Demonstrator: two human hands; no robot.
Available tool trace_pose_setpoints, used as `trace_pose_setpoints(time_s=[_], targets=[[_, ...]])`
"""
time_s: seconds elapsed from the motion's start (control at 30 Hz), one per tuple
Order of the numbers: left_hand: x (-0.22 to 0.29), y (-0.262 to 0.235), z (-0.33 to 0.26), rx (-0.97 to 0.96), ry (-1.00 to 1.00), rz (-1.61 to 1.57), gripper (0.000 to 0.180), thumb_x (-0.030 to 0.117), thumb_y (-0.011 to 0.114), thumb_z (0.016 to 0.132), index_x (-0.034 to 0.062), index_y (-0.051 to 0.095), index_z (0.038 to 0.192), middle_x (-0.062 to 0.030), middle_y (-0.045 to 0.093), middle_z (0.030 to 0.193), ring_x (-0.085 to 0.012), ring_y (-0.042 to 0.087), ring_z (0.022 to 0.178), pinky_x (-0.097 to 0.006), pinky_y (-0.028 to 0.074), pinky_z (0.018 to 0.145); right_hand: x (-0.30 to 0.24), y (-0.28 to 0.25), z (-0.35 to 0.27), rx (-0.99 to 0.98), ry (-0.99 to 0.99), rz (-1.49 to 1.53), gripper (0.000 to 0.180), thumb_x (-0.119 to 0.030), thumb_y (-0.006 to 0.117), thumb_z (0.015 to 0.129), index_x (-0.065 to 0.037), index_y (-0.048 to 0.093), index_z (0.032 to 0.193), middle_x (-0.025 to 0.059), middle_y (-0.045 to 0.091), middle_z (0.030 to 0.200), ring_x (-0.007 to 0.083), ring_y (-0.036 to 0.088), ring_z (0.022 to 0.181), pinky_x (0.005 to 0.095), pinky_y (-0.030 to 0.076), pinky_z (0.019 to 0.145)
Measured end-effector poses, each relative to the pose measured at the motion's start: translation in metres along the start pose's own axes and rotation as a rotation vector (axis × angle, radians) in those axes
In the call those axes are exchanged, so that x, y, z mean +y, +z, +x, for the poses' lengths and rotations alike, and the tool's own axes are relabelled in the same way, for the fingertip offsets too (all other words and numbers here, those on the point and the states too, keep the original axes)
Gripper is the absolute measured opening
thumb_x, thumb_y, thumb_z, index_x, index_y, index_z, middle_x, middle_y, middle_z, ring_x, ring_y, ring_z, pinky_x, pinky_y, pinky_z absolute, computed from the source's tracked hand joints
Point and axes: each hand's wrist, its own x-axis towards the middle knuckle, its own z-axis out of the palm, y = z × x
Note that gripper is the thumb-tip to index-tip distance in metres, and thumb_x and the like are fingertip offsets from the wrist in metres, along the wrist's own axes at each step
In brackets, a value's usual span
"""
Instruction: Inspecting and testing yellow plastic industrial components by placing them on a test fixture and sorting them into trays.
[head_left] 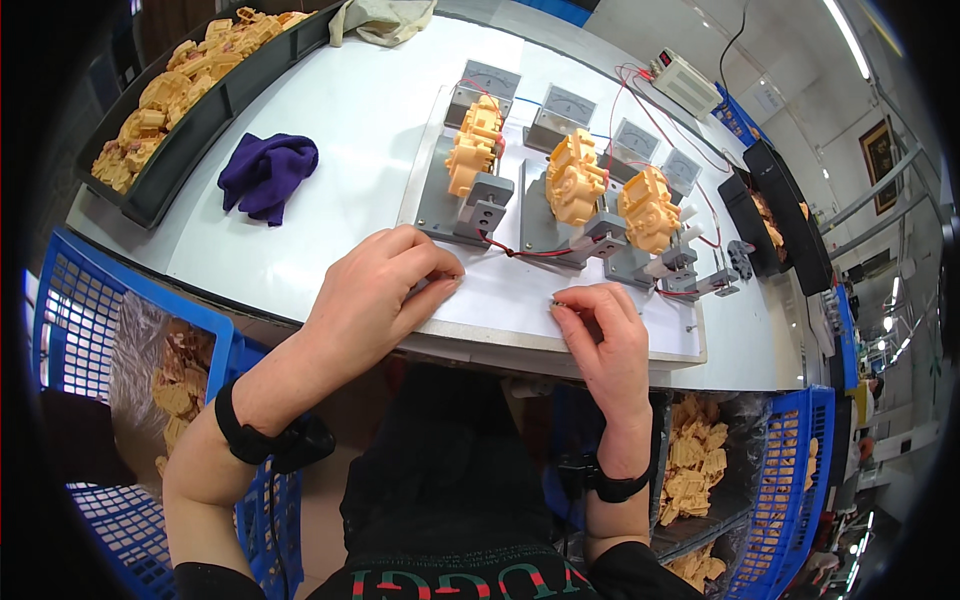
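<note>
My left hand (375, 285) rests at the front of a white board (500, 300), thumb and index finger pinched together. What it holds, if anything, is too small to make out. To the right, my right hand (608, 335) is closed in a similar pinch, with a tiny dark bit at its fingertips that I cannot name. Beyond the hands, three yellow-orange plastic gear housings stand on grey test fixtures: a left housing (474, 150), a middle housing (575, 180) and a right housing (650, 210). Red and black wires (535, 253) run along the fixtures' front. Neither hand touches a housing.
Analog meters (563, 104) stand behind the fixtures, near a power supply box (685, 83). A purple cloth (268, 178) and a black bin of yellow parts (200, 85) are at left. Blue crates (800, 470) of parts flank me below the table; black trays (785, 215) stand at right.
</note>
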Motion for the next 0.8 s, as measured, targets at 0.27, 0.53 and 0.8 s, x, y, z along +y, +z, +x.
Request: trace_pose_setpoints(time_s=[0.27,0.53,0.8], targets=[[0.0013,-0.0077,0.0015,-0.030,0.093,0.048,0.009,0.010,0.075,0.087,0.0072,0.072,0.094,-0.0054,0.063,0.087,-0.0234,0.064,0.082,-0.033,0.051,0.070,0.0040,-0.0024,-0.0007,-0.017,-0.049,-0.028,0.011,-0.002,0.073,0.089,0.000,0.068,0.099,0.0066,0.062,0.092,0.0150,0.063,0.076,0.0267,0.051,0.069],[-0.0009,-0.0067,0.0008,-0.022,0.096,0.050,0.008,0.011,0.075,0.086,0.0081,0.072,0.093,-0.0053,0.063,0.088,-0.0239,0.063,0.082,-0.034,0.051,0.070,-0.0014,-0.0016,0.0019,-0.015,0.001,-0.006,0.011,-0.004,0.075,0.086,-0.003,0.069,0.096,0.0072,0.063,0.089,0.0212,0.062,0.080,0.0316,0.051,0.070],[-0.0022,-0.0052,-0.0007,0.005,0.109,0.036,0.009,0.012,0.075,0.087,0.0089,0.071,0.095,-0.0052,0.063,0.090,-0.0236,0.064,0.084,-0.034,0.052,0.071,-0.0050,-0.0016,-0.0004,-0.010,0.027,-0.004,0.012,-0.003,0.075,0.087,-0.002,0.069,0.097,0.0075,0.062,0.089,0.0190,0.062,0.076,0.0296,0.052,0.067]])
